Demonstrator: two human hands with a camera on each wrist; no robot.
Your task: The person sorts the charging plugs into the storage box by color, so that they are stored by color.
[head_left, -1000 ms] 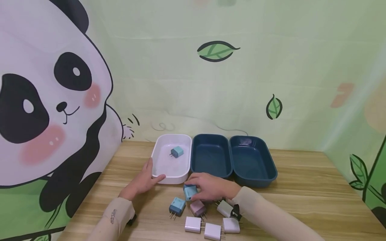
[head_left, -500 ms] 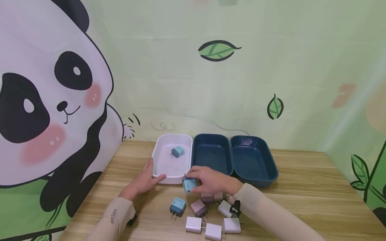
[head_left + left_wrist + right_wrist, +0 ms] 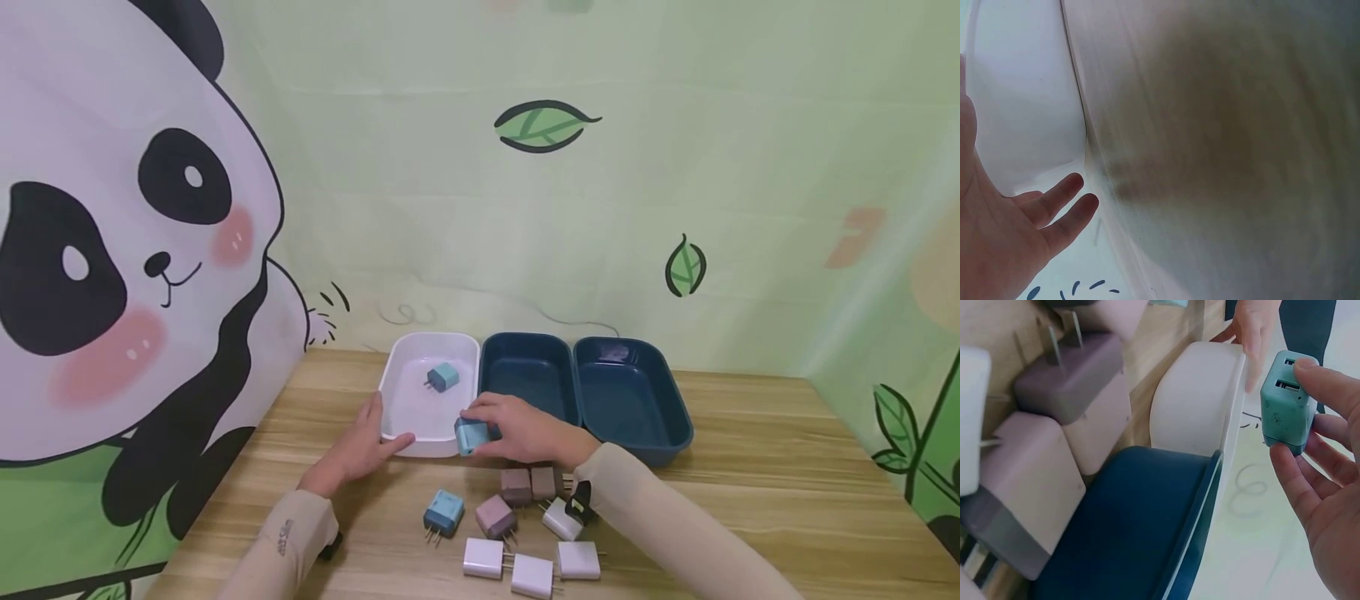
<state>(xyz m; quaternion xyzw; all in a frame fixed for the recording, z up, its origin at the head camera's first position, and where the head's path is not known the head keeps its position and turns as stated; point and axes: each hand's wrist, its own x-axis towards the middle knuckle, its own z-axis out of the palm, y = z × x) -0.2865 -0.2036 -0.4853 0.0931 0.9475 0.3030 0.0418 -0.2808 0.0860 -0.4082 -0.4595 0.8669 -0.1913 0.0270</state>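
A blue USB charger (image 3: 471, 437) is pinched between the thumb and fingers of my right hand (image 3: 525, 429), at the front right corner of the white bin (image 3: 427, 446). In the right wrist view, the USB ports of this charger (image 3: 1286, 400) show at its top. My left hand (image 3: 356, 450) rests against the bin's front left corner, fingers along the side and thumb at the front rim. The left wrist view shows that hand (image 3: 1007, 231) with straight, spread fingers beside the white wall. Another blue charger (image 3: 443, 377) lies inside the white bin.
Two dark blue bins (image 3: 528, 367) stand in a row right of the white one. On the wooden table (image 3: 750, 483), nearer me, lie a blue charger (image 3: 444, 512), several pinkish chargers (image 3: 495, 517) and several white chargers (image 3: 483, 557). A printed cloth (image 3: 420, 183) hangs behind.
My right hand has carried the blue charger up and away from me, from above the table to the white bin's front corner. The pinkish chargers beneath are uncovered. My left hand has stayed put.
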